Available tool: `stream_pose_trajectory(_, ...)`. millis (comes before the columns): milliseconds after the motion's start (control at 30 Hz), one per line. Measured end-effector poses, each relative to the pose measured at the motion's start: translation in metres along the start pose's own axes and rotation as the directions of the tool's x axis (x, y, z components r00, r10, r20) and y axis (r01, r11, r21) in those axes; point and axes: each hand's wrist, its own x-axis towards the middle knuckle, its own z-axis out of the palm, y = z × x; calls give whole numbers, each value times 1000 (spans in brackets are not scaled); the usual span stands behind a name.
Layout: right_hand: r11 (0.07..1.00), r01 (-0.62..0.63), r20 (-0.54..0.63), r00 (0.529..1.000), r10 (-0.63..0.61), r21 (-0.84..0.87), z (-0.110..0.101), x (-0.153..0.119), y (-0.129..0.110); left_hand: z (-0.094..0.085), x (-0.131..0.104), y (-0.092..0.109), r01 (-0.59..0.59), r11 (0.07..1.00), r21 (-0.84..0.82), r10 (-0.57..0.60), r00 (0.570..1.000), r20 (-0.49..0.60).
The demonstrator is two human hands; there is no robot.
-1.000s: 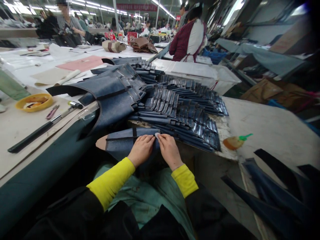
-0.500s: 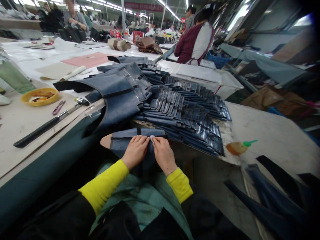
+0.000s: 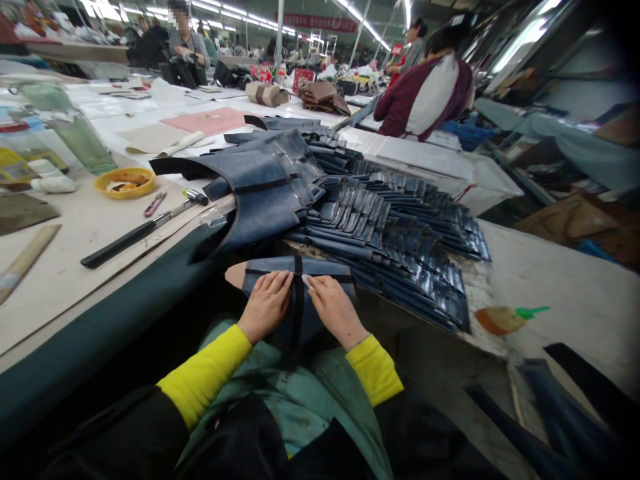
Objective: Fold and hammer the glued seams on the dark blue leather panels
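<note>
worktable (image 3: pixel 107 227); left hand (image 3: pixel 267 303), right hand (image 3: pixel 334 310) angled inward on blue piece (image 3: pixel 324 268)

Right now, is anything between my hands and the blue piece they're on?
Nothing visible stands between your left hand and the blue piece; they touch. Your right hand pinches a small white thing against its surface, near the crossed black strips.

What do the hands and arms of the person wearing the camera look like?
The left hand and right hand are bare, with no gloves. Both arms have bright yellow sleeves reaching the wrists, with black sleeves farther up. More yellow shows on the left arm.
</note>
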Motion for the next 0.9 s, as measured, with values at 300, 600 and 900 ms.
stream_pose_trajectory(300,987,92,146,983,-110,129,-17,12,25,-5,3,8,69,997,-29,-69,998,3)
stream_pose_trajectory(600,988,129,346,926,-149,81,-33,41,27,-18,29,12,164,985,55,-169,982,87)
stream_pose_trajectory(900,986,148,334,928,-163,71,-32,38,25,-13,23,11,108,993,-50,-105,993,60)
